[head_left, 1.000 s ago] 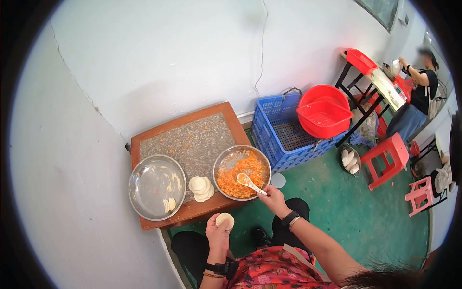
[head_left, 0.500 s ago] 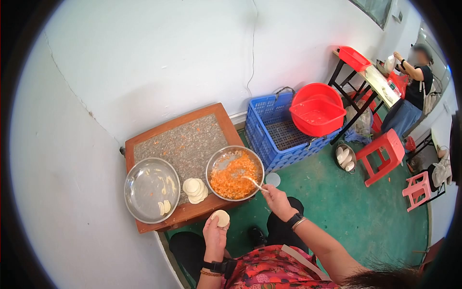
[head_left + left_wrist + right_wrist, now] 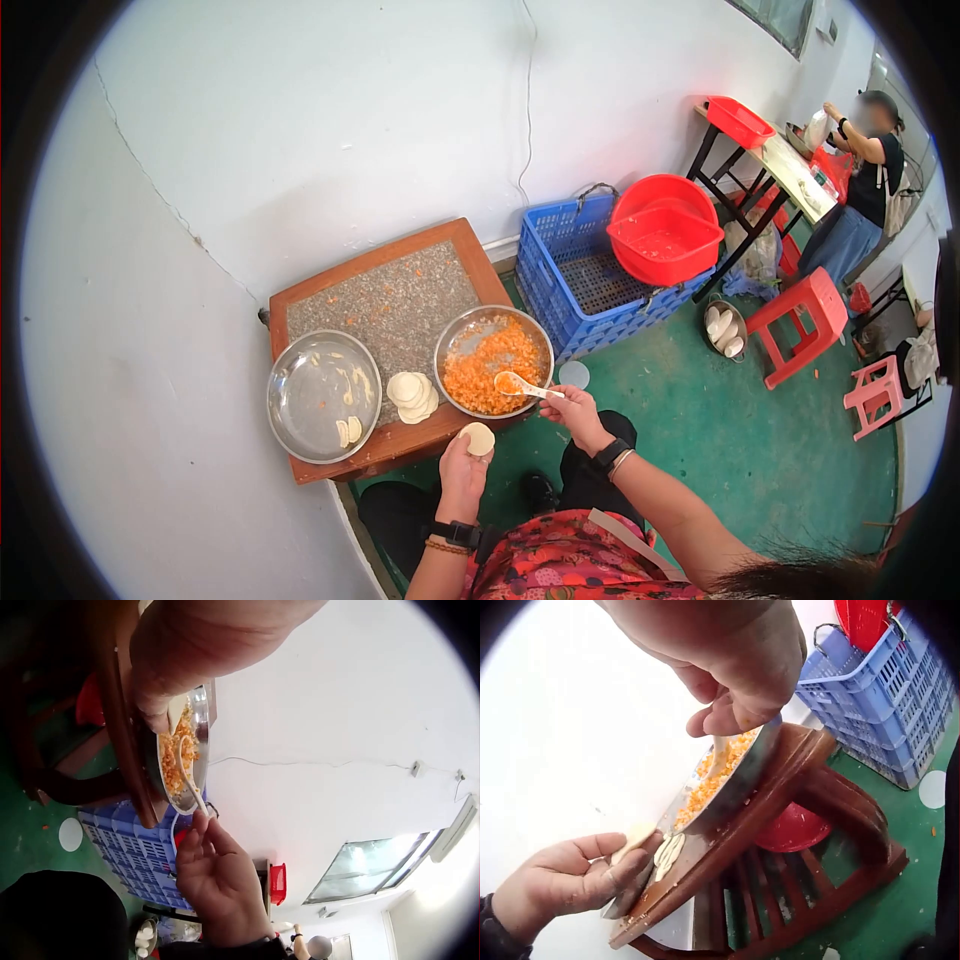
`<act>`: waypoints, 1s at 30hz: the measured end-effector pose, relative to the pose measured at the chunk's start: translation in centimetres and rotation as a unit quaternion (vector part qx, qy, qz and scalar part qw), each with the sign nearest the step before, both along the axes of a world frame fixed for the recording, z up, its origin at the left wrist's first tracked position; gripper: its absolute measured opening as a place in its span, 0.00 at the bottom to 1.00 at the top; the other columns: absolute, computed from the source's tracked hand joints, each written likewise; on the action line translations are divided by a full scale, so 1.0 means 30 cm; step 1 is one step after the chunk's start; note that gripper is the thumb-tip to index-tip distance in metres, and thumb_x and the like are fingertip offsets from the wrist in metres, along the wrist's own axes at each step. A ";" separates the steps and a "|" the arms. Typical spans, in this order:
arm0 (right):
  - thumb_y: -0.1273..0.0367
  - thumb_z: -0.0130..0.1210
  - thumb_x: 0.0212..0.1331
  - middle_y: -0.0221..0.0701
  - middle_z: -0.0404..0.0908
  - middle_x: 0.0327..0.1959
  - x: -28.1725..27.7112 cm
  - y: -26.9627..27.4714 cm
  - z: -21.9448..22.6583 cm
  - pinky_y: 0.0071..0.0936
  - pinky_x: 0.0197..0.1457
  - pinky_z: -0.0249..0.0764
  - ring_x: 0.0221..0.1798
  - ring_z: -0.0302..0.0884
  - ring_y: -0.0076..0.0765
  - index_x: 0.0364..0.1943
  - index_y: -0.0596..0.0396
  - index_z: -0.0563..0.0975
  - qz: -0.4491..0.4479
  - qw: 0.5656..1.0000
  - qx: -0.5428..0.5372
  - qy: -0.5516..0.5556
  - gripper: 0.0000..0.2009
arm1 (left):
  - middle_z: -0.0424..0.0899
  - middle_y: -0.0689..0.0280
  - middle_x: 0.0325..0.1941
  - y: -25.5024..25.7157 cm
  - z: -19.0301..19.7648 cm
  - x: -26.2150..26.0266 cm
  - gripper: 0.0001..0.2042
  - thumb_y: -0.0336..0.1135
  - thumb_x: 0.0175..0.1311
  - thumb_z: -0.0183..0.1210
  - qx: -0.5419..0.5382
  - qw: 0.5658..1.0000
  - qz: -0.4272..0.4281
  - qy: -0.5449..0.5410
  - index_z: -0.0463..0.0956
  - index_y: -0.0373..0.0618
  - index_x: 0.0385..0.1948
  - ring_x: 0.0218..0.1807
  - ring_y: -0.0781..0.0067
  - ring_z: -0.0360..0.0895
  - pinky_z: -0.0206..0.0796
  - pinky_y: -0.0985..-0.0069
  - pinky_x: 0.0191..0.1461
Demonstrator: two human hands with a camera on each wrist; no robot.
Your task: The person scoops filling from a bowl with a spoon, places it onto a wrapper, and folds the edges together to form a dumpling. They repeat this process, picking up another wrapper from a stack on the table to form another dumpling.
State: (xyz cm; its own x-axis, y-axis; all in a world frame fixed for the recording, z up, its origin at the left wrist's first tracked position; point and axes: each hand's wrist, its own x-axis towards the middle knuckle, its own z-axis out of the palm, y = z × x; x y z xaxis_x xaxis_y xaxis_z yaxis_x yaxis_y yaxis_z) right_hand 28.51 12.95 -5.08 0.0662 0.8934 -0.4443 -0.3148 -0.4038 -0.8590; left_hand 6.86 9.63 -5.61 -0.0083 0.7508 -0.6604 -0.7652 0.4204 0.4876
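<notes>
My left hand (image 3: 463,472) pinches a round dough wrapper (image 3: 478,438) in front of the table's near edge. Between thumb and fingers of my right hand (image 3: 577,415) is the handle of a white spoon (image 3: 535,390), its bowl carrying some orange filling over the near side of a steel bowl (image 3: 548,345). Chopped orange and pale filling (image 3: 490,362) covers most of that bowl's bottom. Beside it lies a stack of round wrappers (image 3: 412,397). Further left, a wide steel tray (image 3: 280,425) holds a few folded dumplings (image 3: 348,431) near its front and floury smears.
The wooden table (image 3: 455,232) has a speckled stone top and stands against the wall. Right of it is a blue plastic crate (image 3: 560,300) with red basins (image 3: 662,230) on it. Red stools (image 3: 822,310) and another person (image 3: 870,170) are farther right.
The spoon has gone from resting in the filling, through a scoop, to lying level near the bowl's rim with filling on it. The left hand has shifted slightly right with its wrapper.
</notes>
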 end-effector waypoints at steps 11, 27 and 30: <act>0.69 0.49 0.62 0.30 0.80 0.32 -0.027 -0.030 0.033 0.18 0.34 0.74 0.30 0.78 0.22 0.39 0.60 0.74 0.075 0.943 0.139 -0.294 0.08 | 0.74 0.55 0.50 0.065 -0.022 0.030 0.14 0.30 0.66 0.45 0.008 0.999 0.021 -0.036 0.66 0.35 0.51 0.51 0.59 0.74 0.69 0.61 0.52; 0.69 0.49 0.62 0.30 0.78 0.33 -0.032 -0.009 -0.001 0.17 0.37 0.72 0.32 0.76 0.21 0.42 0.58 0.71 0.010 0.997 -0.015 0.075 0.08 | 0.72 0.56 0.53 0.084 -0.024 0.026 0.15 0.32 0.67 0.43 -0.002 1.000 0.011 -0.021 0.65 0.35 0.52 0.54 0.59 0.72 0.66 0.61 0.55; 0.69 0.50 0.62 0.30 0.79 0.33 -0.033 -0.016 0.027 0.17 0.38 0.72 0.32 0.76 0.21 0.42 0.57 0.71 0.012 0.997 -0.006 0.075 0.08 | 0.73 0.57 0.54 0.118 -0.020 0.037 0.15 0.33 0.68 0.41 -0.001 0.999 0.009 -0.031 0.65 0.37 0.52 0.55 0.60 0.71 0.64 0.61 0.58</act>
